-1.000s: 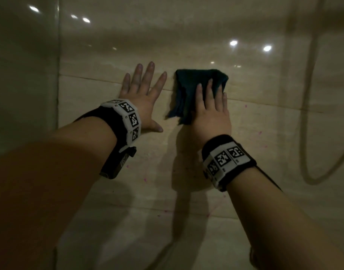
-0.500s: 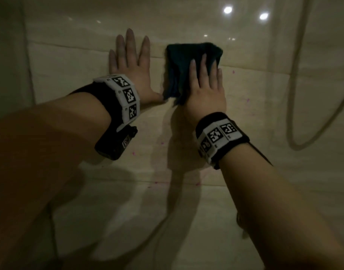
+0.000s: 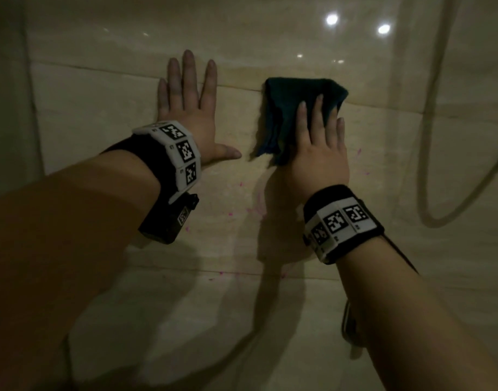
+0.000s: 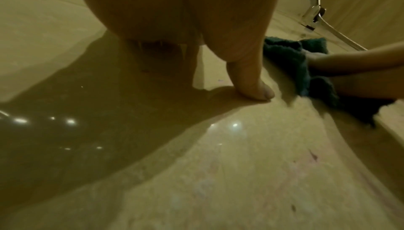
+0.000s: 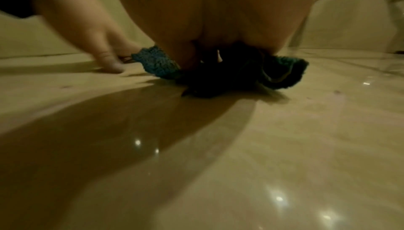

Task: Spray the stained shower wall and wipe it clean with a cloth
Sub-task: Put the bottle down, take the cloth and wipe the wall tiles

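Note:
A dark teal cloth (image 3: 287, 114) lies flat against the beige tiled shower wall (image 3: 101, 114). My right hand (image 3: 318, 142) presses it to the wall with straight fingers. My left hand (image 3: 188, 108) is spread flat on the wall just left of the cloth, its thumb (image 4: 251, 81) close to the cloth's (image 4: 290, 64) edge. Small pink stain specks (image 3: 253, 210) dot the tile below both hands. In the right wrist view the cloth (image 5: 240, 73) is bunched under my palm. No spray bottle is in view.
A shower hose (image 3: 428, 153) loops down the wall at the right, and a chrome shower fitting (image 4: 312, 12) shows in the left wrist view. A wall corner (image 3: 30, 108) runs down the left. Ceiling lights reflect off the glossy tiles (image 3: 332, 19).
The right hand and cloth have slid to the right, away from the left thumb they were nearly touching. The left hand stays flat on the wall.

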